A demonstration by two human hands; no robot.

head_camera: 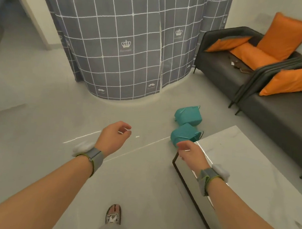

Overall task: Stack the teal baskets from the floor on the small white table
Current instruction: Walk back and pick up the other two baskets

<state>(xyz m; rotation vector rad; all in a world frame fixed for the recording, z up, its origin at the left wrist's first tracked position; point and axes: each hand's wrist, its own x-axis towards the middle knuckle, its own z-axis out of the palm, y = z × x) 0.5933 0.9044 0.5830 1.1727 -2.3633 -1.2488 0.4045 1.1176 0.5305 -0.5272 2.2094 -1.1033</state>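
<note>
Approach step: both teal woven baskets lie tipped on the floor. Left hand and right hand empty, fingers loosely curled. Next: reach down, grasp the nearer basket, lift onto white marble-patterned tabletop.

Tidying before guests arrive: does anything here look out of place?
Yes. Two teal baskets lie tipped over on the floor, the far basket and the near basket, beside the white table.

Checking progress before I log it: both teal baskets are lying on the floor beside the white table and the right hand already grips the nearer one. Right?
Not quite. The head view shows the right hand empty, hovering open just short of the nearer basket. The farther basket and it do lie on the floor beside the white table.
</note>
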